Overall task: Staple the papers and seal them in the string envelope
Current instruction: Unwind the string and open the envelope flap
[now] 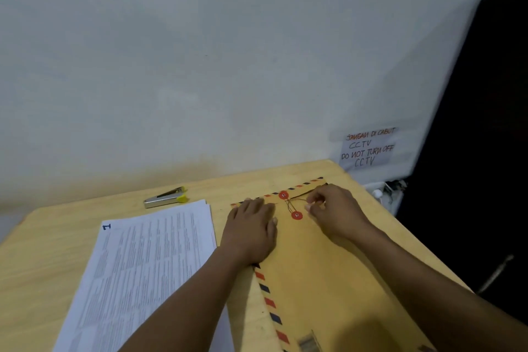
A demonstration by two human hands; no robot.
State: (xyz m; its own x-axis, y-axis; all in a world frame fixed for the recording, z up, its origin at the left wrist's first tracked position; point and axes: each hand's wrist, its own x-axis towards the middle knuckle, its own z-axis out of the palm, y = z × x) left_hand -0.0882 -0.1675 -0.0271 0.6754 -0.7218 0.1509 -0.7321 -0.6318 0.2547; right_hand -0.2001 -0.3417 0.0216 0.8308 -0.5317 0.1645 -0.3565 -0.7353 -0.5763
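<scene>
Lying far left on the table [51,240]: stapler [165,198]; printed papers [148,266] near-left. Left hand [251,233] presses flat, fingers open, on the string envelope [328,280] at right. Right hand [333,213] pinches the string [294,203] beside two red discs.

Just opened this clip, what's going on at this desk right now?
A person is working the thin string between the two red closure discs of a brown airmail-bordered envelope on a light wooden desk. The left hand lies flat on the envelope, holding it down; the right hand pinches the string. A stack of printed white papers lies outside the envelope, with a silver stapler with yellow trim behind it.
</scene>
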